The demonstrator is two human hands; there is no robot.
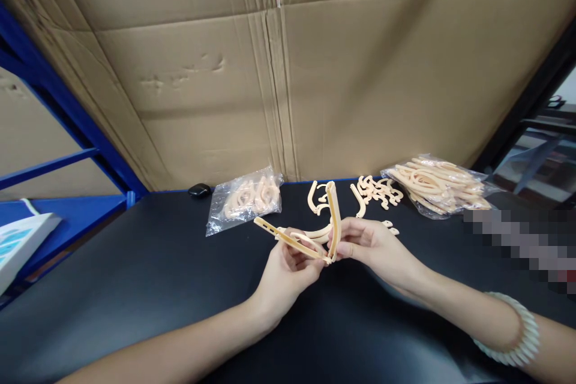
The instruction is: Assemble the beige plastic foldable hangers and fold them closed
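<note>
Above the black table, my left hand (288, 273) is closed round a beige plastic hanger arm (292, 241) with slots near its far end, slanting up to the left. My right hand (371, 249) pinches a second, bent hanger arm (335, 219) that stands nearly upright. The two arms meet in a V at their lower ends, between my fingertips; whether they are locked together I cannot tell. Just behind my hands lie more curved beige pieces (314, 198), partly hidden by the held arms. A pile of small hook-shaped pieces (375, 191) is to the right.
A clear bag of small beige parts (247, 197) lies at the back left, near a small black case (199, 190). Another bag of long hanger arms (438, 186) is at the back right. Cardboard (202, 102) walls the far side; a blue metal frame (67, 102) stands left.
</note>
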